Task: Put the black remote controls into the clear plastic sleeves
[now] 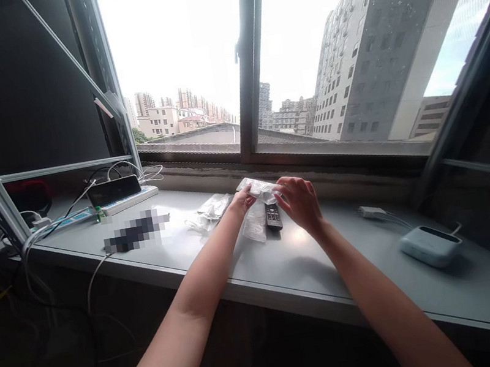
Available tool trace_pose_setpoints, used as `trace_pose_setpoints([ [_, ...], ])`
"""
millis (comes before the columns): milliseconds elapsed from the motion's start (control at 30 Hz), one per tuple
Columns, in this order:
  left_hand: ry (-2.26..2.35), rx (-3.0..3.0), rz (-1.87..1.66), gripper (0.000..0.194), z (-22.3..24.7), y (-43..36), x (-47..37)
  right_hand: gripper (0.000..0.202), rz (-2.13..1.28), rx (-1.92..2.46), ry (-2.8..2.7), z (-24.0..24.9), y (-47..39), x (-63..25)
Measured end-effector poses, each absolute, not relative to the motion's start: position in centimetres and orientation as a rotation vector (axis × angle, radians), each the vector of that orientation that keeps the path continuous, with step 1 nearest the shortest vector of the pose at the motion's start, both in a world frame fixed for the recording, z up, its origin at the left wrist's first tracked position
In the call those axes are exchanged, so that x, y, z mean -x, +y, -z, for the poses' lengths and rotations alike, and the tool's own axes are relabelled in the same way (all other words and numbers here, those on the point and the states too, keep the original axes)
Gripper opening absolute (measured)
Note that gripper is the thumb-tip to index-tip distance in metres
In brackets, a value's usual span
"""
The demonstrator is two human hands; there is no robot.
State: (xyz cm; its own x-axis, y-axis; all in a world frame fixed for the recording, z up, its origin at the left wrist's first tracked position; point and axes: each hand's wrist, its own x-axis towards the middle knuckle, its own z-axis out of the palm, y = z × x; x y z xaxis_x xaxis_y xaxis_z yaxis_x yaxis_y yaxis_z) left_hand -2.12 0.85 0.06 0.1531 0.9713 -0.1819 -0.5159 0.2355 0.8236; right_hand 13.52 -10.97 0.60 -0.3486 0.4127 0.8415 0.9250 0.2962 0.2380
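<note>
Both busy: left hand (244, 199) pinching a clear plastic packet (257, 188), right hand (301, 200) curled at its end!
Up by the black remote's (273, 218) far end, handling looks the step; right grip unclear, so steadiness seems called for.

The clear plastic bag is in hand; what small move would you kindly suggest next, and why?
I'd probably pinch the clear plastic bag firmly with the right hand: it is at the bag's right end, while the left hand holds the other.
</note>
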Motion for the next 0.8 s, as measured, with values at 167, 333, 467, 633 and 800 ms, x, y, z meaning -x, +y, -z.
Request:
trace_pose_setpoints([
  [167, 0.821, -0.674, -1.213, 0.016, 0.0, 0.9, 2.2, 0.029, 0.944, 1.223, -1.826, -0.7, -11.0, -13.8],
  [333, 0.824, -0.666, -1.235, 0.017, 0.0, 1.0, 2.3, 0.028, 0.928, 1.227, -1.921, -0.5, -10.7, -13.6],
  [467, 0.818, -0.701, -1.198, 0.019, -0.2, 0.6, 2.0, 0.033, 0.921, 1.227, -1.964, -0.3, -10.5, -13.3],
  [633, 0.758, -0.734, -1.141, 0.021, -0.1, 0.3, 1.1, 0.031, 0.879, 1.26, -1.958, -0.2, -10.4, -13.2],
  [800, 0.769, -0.738, -1.121, 0.018, 0.0, 0.1, 0.8, 0.03, 0.882, 1.292, -1.943, 0.2, -10.0, -13.5],
])
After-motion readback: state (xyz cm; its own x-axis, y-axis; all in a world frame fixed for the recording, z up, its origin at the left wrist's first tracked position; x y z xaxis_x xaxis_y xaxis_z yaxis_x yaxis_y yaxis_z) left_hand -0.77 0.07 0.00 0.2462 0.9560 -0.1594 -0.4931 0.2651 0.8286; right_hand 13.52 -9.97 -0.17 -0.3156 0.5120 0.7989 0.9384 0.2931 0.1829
